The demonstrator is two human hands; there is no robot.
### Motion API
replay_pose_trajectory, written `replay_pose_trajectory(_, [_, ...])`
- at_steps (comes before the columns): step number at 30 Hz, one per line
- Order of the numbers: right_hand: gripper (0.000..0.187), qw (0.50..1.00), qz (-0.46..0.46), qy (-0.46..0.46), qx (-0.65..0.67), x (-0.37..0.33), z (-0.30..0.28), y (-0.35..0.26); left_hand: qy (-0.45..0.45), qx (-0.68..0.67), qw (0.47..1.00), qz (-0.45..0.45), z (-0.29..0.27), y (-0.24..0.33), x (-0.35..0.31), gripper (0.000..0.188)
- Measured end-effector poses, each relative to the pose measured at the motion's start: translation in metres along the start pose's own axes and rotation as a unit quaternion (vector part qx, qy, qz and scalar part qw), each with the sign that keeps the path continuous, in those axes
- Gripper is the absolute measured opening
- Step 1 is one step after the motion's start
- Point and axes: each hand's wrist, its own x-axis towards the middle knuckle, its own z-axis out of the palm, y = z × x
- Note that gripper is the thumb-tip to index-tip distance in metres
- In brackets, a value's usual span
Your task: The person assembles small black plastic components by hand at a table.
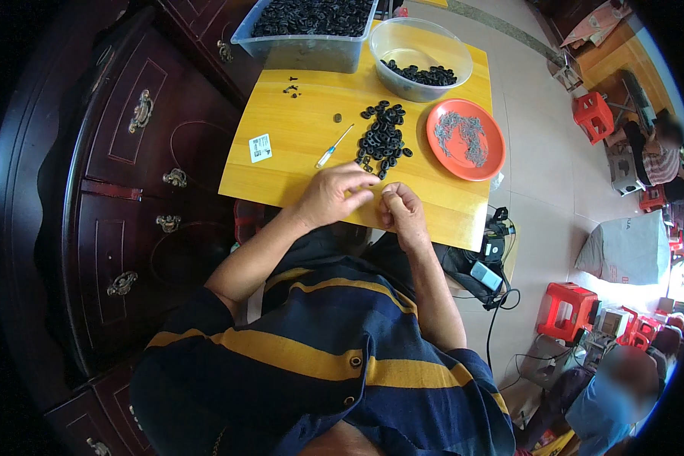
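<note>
At the near edge of the yellow table (296, 121), my left hand (336, 194) has its fingers stretched to the right, thumb apart from them, and no object shows in it. Facing it, my right hand (405, 211) is closed in a pinch; whatever lies between its fingertips is too small to make out. Just beyond both hands is a loose pile of small black oval parts (384, 139). A screwdriver (334, 147) with a clear handle lies left of the pile. On the right, an orange-red plate (497, 156) bears many thin grey metal pieces, perhaps screws or pins.
A clear bin (304, 55) full of black parts and a round clear tub (425, 42) stand at the back. A white printed card (260, 148) and small black bits (291, 90) lie leftward. Dark drawers (129, 175) rise at left; a red stool (567, 310) and other people are at right.
</note>
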Motion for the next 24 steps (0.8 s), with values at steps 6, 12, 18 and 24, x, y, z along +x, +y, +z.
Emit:
replay_pose_trajectory(6, [0.017,0.999,0.029,-0.030,-0.025,-0.002,0.007,0.003,-0.013,-0.045,0.999,0.021,0.012,-0.002,-0.008,0.014])
replay_pose_trajectory(12, [0.019,0.995,0.056,-0.071,0.033,-0.002,0.002,-0.002,0.020,0.002,0.997,0.071,0.012,-0.002,-0.004,0.009])
replay_pose_trajectory(18, [0.018,0.996,0.041,-0.069,0.028,0.001,0.003,-0.008,0.013,0.021,0.998,0.052,0.007,-0.004,-0.005,0.006])
replay_pose_trajectory(24, [0.013,0.939,-0.178,0.075,-0.286,0.023,-0.021,-0.014,0.064,-0.016,0.998,-0.006,0.001,-0.024,-0.017,0.005])
